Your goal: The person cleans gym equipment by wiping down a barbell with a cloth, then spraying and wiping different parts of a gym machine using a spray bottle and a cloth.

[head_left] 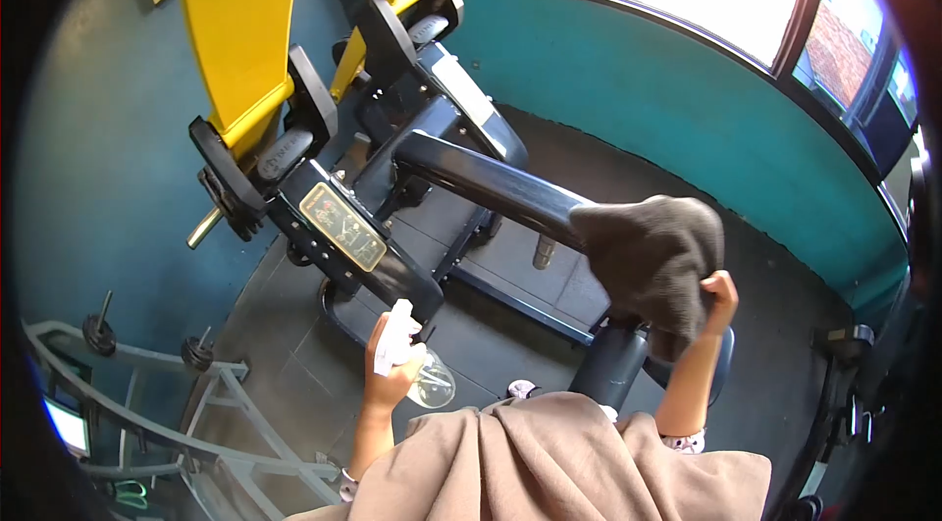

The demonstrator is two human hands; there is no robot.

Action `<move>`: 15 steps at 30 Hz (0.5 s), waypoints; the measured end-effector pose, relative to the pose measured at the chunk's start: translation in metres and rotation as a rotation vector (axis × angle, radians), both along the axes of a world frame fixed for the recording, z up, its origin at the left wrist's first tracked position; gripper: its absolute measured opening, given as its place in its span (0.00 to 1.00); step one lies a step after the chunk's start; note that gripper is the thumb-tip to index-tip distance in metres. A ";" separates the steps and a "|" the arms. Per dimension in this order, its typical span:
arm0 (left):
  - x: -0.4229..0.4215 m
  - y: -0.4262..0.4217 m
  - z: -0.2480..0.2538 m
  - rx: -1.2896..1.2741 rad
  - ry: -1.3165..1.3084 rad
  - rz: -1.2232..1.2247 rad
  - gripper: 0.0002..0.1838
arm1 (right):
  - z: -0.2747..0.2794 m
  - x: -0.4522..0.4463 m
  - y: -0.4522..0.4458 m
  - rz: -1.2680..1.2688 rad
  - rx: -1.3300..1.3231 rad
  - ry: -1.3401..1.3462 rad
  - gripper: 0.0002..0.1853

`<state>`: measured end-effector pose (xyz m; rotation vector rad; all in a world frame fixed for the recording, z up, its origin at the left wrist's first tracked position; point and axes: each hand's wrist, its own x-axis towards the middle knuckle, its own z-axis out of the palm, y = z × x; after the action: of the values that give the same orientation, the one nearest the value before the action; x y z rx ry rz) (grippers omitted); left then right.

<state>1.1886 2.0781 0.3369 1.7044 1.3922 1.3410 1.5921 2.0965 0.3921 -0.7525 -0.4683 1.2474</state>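
Note:
My left hand (pixel 390 369) is wrapped round the neck of a spray bottle (pixel 432 384) with a white trigger head and a clear body that holds some liquid. The bottle hangs tilted over the dark floor. On the right, my right hand (pixel 721 300) grips the edge of a dark brown cloth (pixel 653 256). That cloth drapes over the near end of the black beam (pixel 500 189) of an exercise machine and hides what lies beneath it. Below it shows a black padded roller (pixel 610 364).
Yellow machine arms (pixel 235 21) rise at the upper left, above a label plate (pixel 343 227). A grey weight rack (pixel 147 433) stands at lower left. A teal wall (pixel 628 79) with windows runs behind. Light brown fabric (pixel 549 467) covers my body.

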 end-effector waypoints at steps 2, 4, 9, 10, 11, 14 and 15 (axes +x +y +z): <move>0.003 0.003 -0.003 -0.002 -0.042 0.007 0.14 | 0.039 0.011 -0.018 -0.106 0.038 -0.111 0.12; 0.001 0.008 -0.011 0.017 -0.049 -0.022 0.14 | 0.051 0.021 -0.023 -0.004 0.224 -0.203 0.32; 0.004 0.011 -0.010 0.064 -0.032 -0.047 0.15 | 0.056 0.027 0.007 -0.060 0.098 -0.573 0.42; 0.005 0.011 -0.008 0.068 -0.029 -0.047 0.15 | 0.064 0.022 0.017 -0.058 0.056 -0.674 0.43; 0.005 0.010 -0.007 0.069 -0.036 -0.036 0.15 | 0.069 0.006 0.027 -0.024 0.024 -0.552 0.38; 0.004 0.005 -0.007 0.069 -0.053 -0.004 0.16 | 0.048 0.000 0.081 0.325 0.083 -0.335 0.34; 0.003 0.002 -0.007 0.072 -0.057 0.009 0.16 | 0.041 -0.011 0.098 0.378 0.055 -0.268 0.27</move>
<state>1.1915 2.0806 0.3301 1.6943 1.3358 1.4489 1.5815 2.1948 0.4336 -0.8127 -0.8922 1.4823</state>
